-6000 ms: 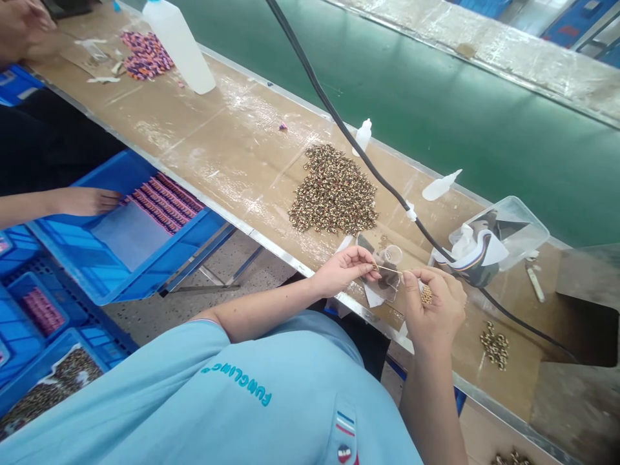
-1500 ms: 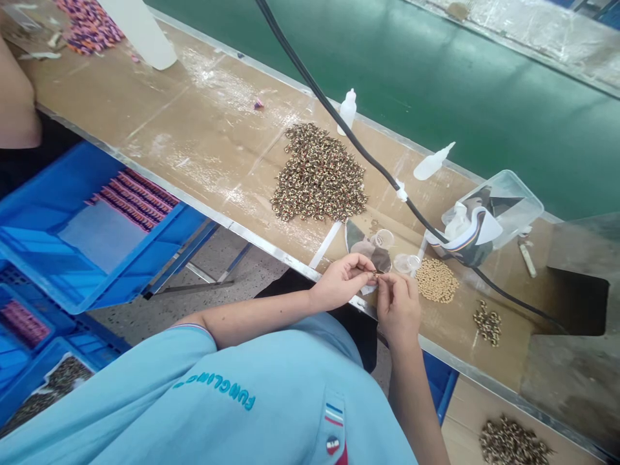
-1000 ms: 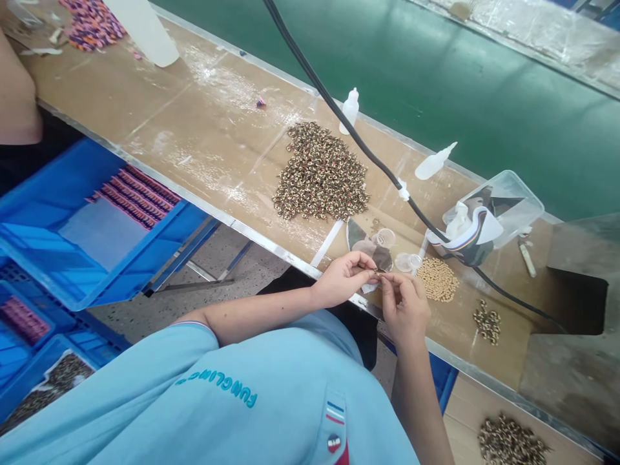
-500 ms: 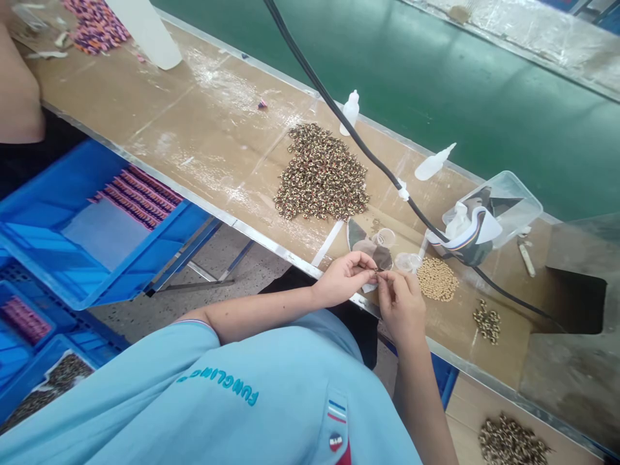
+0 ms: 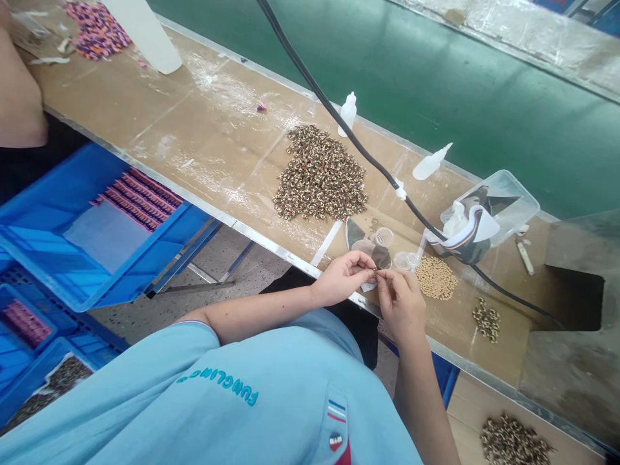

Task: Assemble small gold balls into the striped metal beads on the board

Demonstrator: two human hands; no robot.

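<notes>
My left hand (image 5: 345,278) and my right hand (image 5: 400,300) meet fingertip to fingertip above the table's near edge. Both are closed in a pinch around a tiny dark piece, mostly covered by the fingers and too small to name. Just beyond them lie a dark grey cloth (image 5: 382,258) and small clear round cups (image 5: 384,237). A heap of small tan beads (image 5: 436,279) is to the right of my right hand. Farther off, a large pile of small dark-and-gold pieces (image 5: 320,174) covers the table's middle.
A black cable (image 5: 334,116) hangs across the view. White squeeze bottles (image 5: 347,113) and a clear plastic box (image 5: 518,200) stand along the far edge. A smaller pile of dark-and-gold pieces (image 5: 485,321) lies right. Blue crates (image 5: 97,284) stand below left; another person's arm (image 5: 22,90) shows upper left.
The view has shifted very slightly. Both hands keep their pinch in the same place, with hardly any finger movement.
</notes>
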